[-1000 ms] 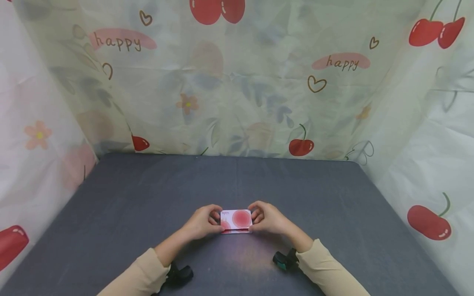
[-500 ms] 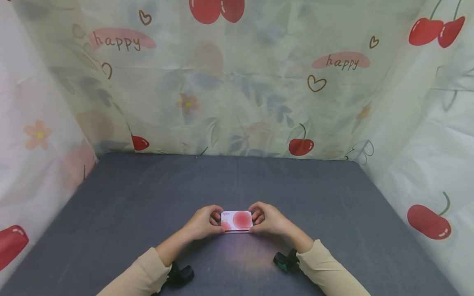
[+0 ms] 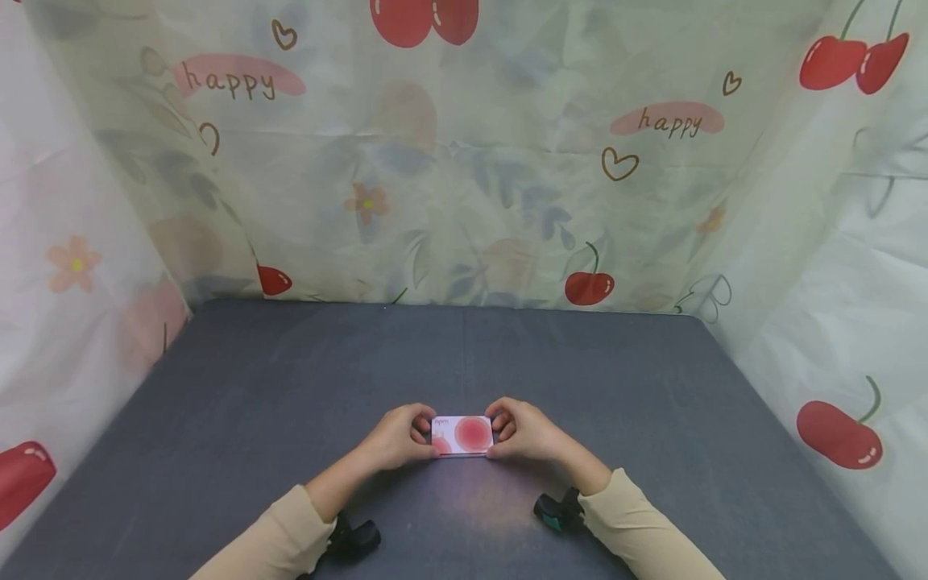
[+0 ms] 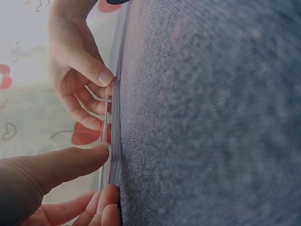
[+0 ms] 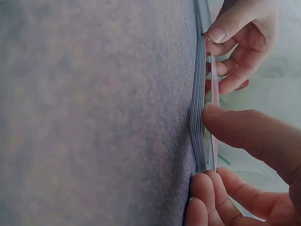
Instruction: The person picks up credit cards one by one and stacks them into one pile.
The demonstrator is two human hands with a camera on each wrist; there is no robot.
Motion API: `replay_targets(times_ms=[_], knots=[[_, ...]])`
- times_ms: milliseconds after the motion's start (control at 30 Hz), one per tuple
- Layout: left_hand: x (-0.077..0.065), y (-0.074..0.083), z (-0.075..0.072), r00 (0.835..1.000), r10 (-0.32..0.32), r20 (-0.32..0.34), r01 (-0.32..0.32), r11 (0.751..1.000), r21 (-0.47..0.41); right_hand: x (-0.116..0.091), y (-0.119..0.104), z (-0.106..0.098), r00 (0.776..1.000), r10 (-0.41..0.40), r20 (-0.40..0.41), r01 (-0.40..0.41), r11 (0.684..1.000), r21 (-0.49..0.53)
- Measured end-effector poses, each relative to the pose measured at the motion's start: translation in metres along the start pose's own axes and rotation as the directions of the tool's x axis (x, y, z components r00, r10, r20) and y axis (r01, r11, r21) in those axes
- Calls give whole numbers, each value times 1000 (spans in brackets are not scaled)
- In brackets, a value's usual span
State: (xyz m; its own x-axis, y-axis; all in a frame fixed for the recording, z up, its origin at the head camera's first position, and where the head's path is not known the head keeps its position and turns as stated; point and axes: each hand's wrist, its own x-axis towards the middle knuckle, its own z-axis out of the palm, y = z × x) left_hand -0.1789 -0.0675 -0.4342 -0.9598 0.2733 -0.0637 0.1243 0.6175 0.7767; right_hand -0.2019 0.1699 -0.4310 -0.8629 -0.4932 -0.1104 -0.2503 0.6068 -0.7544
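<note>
A card (image 3: 461, 436), white and pink with red circles, lies between the two hands near the table's middle front. My left hand (image 3: 395, 437) holds its left end between thumb and fingers. At the right end, my right hand (image 3: 535, 432) does the same. Edge-on in the left wrist view, a stack of thin cards (image 4: 115, 136) stands on the table under it. The right wrist view shows a narrow gap between this stack (image 5: 197, 113) and the thin upper card (image 5: 215, 89). Fingertips of both hands also reach the stack's ends. Whether more than one card is lifted, I cannot tell.
A dark grey cloth covers the table (image 3: 449, 354). Printed curtains (image 3: 464, 217) with cherries and flowers enclose it at the back and sides. Black wrist devices (image 3: 355, 540) sit under both forearms, just above the table.
The upper card has come down slightly and toward the front. The red strip seen below its near edge is now covered. Both hands moved with it by a small amount.
</note>
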Motion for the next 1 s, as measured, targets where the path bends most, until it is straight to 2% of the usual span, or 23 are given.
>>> replay_targets(times_ms=[500,1000], knots=[[-1,1,0,1000,-10,5,10,1000,5,1,1,1,1000,3,0,-3,1000,-18],[-1,0,0,1000,11,15,-11,1000,27,1,2,1,1000,8,1,-8,1000,-9]])
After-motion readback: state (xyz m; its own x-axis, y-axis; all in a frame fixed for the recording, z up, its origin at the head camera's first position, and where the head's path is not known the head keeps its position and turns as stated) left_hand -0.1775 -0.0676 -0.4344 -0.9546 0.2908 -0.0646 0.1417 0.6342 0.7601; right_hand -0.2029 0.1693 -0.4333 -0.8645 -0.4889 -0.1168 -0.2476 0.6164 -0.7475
